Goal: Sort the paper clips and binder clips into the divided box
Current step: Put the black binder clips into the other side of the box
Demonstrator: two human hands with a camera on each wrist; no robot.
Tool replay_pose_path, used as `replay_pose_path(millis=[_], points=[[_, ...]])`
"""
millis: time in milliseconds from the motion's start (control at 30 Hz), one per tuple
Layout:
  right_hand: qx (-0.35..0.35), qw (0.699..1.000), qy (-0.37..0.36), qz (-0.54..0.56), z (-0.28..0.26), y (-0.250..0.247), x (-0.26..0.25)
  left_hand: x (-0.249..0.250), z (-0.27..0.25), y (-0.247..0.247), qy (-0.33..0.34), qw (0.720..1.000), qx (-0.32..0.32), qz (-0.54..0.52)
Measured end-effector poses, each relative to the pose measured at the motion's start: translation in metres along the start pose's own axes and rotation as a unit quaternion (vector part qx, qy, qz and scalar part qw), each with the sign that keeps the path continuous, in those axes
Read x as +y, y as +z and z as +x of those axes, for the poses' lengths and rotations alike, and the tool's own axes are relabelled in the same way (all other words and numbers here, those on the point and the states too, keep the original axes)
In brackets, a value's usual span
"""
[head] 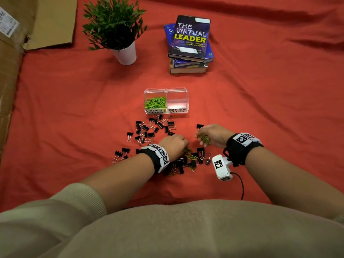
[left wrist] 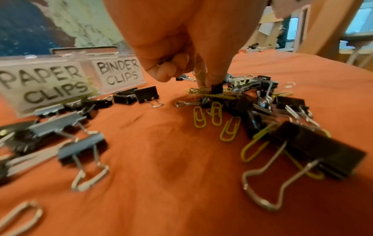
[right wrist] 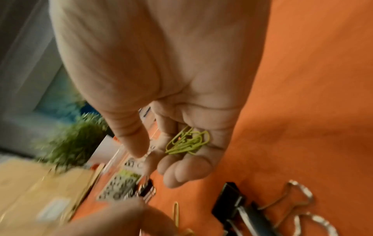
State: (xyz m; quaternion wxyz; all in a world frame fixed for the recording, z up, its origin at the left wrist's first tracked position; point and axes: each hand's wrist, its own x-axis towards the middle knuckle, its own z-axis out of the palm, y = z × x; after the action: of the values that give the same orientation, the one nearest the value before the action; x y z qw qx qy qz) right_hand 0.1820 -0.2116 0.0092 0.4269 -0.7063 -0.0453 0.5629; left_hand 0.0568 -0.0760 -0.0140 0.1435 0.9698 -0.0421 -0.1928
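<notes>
The clear divided box stands on the red cloth. Its left half, labelled PAPER CLIPS, holds green paper clips. The right half, labelled BINDER CLIPS, looks empty. Black binder clips lie scattered in front of the box. A mixed pile of binder clips and green paper clips lies nearer me. My left hand reaches down into this pile, its fingertips pinching green paper clips. My right hand hovers beside it, cupped round a bunch of green paper clips.
A potted plant and a stack of books stand beyond the box. Cardboard lies at the far left. A lone binder clip sits just past my right hand. The wrist camera's cable trails toward me.
</notes>
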Motion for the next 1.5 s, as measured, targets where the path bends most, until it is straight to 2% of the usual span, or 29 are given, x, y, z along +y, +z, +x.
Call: replay_pose_path(millis=[67, 133, 233, 333, 533, 667, 767, 900, 967, 1033, 1133, 1200, 1267, 1333, 1433, 1500], points=[[0.004, 0.989, -0.014, -0.149, 0.0, 0.004, 0.003, -0.005, 0.0, 0.0, -0.023, 0.999, 0.008, -0.032], [0.0, 0.952, -0.039, -0.304, 0.0, 0.011, 0.005, -0.011, -0.001, -0.003, -0.057, 0.994, 0.025, -0.084], [0.017, 0.894, -0.104, -0.435, 0.003, 0.027, 0.011, -0.021, -0.004, -0.009, -0.108, 0.976, 0.06, -0.182], [0.03, 0.858, -0.174, -0.483, 0.01, 0.036, 0.015, -0.031, -0.007, -0.015, -0.142, 0.951, 0.081, -0.262], [0.04, 0.793, -0.213, -0.569, 0.013, 0.039, 0.027, -0.051, -0.013, -0.024, -0.221, 0.883, 0.128, -0.394], [0.057, 0.773, -0.226, -0.59, 0.008, 0.042, 0.034, -0.061, -0.013, -0.041, -0.256, 0.829, 0.153, -0.474], [0.068, 0.774, -0.214, -0.592, 0.008, 0.048, 0.035, -0.068, -0.009, -0.054, -0.255, 0.817, 0.164, -0.49], [0.06, 0.804, -0.175, -0.565, 0.011, 0.053, 0.03, -0.08, -0.002, -0.075, -0.259, 0.833, 0.169, -0.459], [0.059, 0.84, -0.144, -0.519, 0.011, 0.053, 0.019, -0.091, 0.007, -0.085, -0.271, 0.857, 0.18, -0.399], [0.054, 0.898, -0.102, -0.425, 0.012, 0.05, 0.001, -0.103, 0.017, -0.095, -0.278, 0.891, 0.176, -0.312], [0.048, 0.954, -0.088, -0.281, 0.014, 0.043, -0.033, -0.11, 0.03, -0.107, -0.256, 0.949, 0.112, -0.145], [0.043, 0.973, -0.099, -0.204, 0.014, 0.041, -0.057, -0.111, 0.038, -0.109, -0.223, 0.97, 0.07, -0.065], [0.046, 0.977, -0.111, -0.177, 0.019, 0.041, -0.078, -0.112, 0.044, -0.106, -0.205, 0.978, 0.04, -0.015], [0.051, 0.971, -0.118, -0.203, 0.03, 0.041, -0.096, -0.114, 0.047, -0.099, -0.195, 0.98, 0.03, 0.003], [0.085, 0.938, -0.131, -0.309, 0.046, 0.046, -0.118, -0.118, 0.042, -0.094, -0.175, 0.983, 0.047, -0.022], [0.115, 0.907, -0.149, -0.376, 0.053, 0.054, -0.13, -0.121, 0.033, -0.092, -0.178, 0.977, 0.087, -0.079]])
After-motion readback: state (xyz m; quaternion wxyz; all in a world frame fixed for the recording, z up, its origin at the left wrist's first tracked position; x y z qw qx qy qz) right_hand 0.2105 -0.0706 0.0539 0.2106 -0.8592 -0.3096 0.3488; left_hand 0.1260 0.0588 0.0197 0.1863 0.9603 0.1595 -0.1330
